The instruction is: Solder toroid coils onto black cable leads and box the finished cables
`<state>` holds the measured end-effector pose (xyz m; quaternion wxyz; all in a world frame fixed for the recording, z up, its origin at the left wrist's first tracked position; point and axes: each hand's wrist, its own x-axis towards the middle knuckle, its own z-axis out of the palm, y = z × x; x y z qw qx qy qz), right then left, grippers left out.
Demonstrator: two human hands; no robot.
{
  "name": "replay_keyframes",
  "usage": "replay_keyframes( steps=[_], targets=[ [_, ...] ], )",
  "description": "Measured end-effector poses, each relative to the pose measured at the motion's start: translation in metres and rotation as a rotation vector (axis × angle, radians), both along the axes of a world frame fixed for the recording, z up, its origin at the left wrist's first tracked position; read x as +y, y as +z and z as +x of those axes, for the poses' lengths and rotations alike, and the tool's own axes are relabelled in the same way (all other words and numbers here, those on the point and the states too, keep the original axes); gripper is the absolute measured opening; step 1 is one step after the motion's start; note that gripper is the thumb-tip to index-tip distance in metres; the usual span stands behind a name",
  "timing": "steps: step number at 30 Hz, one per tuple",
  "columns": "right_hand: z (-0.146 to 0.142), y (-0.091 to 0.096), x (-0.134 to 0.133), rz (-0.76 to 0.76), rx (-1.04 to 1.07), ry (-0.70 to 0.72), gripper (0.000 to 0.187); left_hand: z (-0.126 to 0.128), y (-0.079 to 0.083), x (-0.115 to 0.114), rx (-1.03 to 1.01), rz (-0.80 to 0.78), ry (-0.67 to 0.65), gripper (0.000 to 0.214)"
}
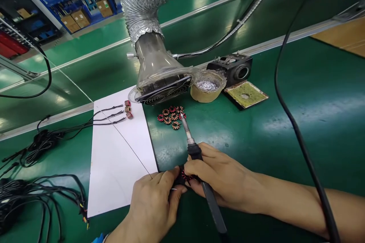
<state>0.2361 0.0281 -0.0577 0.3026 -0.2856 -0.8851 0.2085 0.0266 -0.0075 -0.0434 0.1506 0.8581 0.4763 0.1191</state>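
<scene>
My right hand [219, 174] is closed around a soldering iron [211, 201], whose metal tip points away from me toward a cluster of small toroid coils [172, 117] on the bench. Its fingertips also touch another toroid coil [186, 174], wound in red and black, between my two hands. My left hand [155, 201] pinches beside that coil, closed on a thin solder wire [125, 139] that comes down from the upper left. A short silvery end pokes out by the thumb. Something black at the left fingertips is mostly covered.
A white sheet [114, 167] carries several coils [128, 109] joined to black cables. Bundled cables [42, 140] lie left. A fume extractor hood [162, 72] hangs over the bench, near a solder pot [208, 89], a yellow sponge tray [246, 95] and a black iron stand [230, 67]. A black cord [296, 129] crosses right.
</scene>
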Motion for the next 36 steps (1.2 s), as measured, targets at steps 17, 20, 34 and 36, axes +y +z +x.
replay_keyframes(
  steps=[17,20,34,36],
  targets=[
    [-0.001,-0.001,-0.003,-0.136,0.098,0.039,0.023,0.003,0.003,0.000,0.030,-0.052,0.021,0.018],
    [0.000,0.001,-0.003,-0.142,0.067,0.062,0.023,0.003,0.003,0.000,0.037,-0.066,0.035,0.017],
    [-0.003,0.010,-0.014,-0.151,-0.036,0.095,0.021,0.015,0.013,0.003,0.110,-0.214,0.056,0.044],
    [-0.002,0.013,-0.012,-0.141,-0.091,0.124,0.023,0.016,0.015,0.004,0.121,-0.239,0.061,0.045]
  ],
)
